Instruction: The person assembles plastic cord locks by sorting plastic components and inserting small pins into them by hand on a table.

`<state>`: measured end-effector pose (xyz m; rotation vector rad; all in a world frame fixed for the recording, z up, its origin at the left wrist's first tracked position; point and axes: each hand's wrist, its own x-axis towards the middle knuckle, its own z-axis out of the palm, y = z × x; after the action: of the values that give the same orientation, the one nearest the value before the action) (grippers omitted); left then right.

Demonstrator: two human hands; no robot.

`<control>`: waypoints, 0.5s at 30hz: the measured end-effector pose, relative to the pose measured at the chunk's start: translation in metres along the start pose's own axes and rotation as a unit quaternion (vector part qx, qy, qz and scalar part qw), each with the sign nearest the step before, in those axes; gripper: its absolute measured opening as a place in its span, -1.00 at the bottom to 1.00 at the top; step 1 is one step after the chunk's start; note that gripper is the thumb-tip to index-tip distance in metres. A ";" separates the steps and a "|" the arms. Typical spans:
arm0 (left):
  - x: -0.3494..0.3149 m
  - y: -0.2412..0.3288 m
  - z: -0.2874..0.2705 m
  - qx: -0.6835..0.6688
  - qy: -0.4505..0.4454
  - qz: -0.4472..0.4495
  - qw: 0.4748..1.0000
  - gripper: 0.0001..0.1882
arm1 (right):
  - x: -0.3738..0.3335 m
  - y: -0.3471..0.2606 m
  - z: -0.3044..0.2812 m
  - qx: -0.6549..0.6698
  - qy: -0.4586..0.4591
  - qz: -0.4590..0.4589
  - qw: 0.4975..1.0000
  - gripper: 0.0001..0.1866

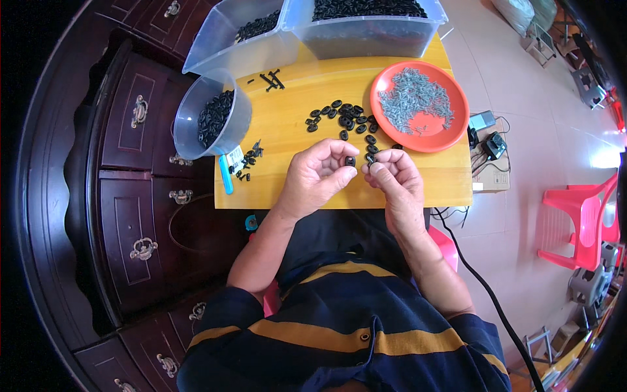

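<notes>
Above the near part of the yellow table, my left hand (319,175) pinches a small black plastic piece (350,161) between thumb and forefinger. Close by on the right, my right hand (397,176) is closed on a small dark oval piece with a shiny spot (371,159); whether a metal pin is in it too is too small to tell. The two pieces are apart. Several loose black oval pieces (349,117) lie just beyond my hands. An orange plate (462,104) with a heap of small silvery metal pieces (415,98) stands to the right of them.
Two clear bins (366,42) of black pieces stand at the far edge of the yellow table (281,117). A clear tub (245,108) sits left, near a blue-handled tool (226,176) and small black parts (249,158). Long black pieces (272,81) lie behind. A cable (486,287) trails right.
</notes>
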<state>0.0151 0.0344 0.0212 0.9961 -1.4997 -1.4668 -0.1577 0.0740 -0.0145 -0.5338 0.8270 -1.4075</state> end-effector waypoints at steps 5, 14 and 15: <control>0.002 -0.001 -0.005 0.043 -0.003 0.025 0.999 -0.73 | -0.001 0.001 0.001 -0.013 -0.005 -0.008 1.000 -0.85; 0.003 -0.001 -0.005 -0.029 -0.013 0.013 0.999 -0.71 | 0.000 -0.002 0.002 -0.010 0.004 0.000 1.000 -0.85; 0.003 -0.001 -0.005 -0.035 -0.016 0.010 0.999 -0.71 | 0.000 -0.002 0.002 -0.011 0.005 -0.002 1.000 -0.84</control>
<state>0.0189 0.0299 0.0204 0.9171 -1.4664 -1.5188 -0.1577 0.0739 -0.0116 -0.5459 0.8513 -1.4066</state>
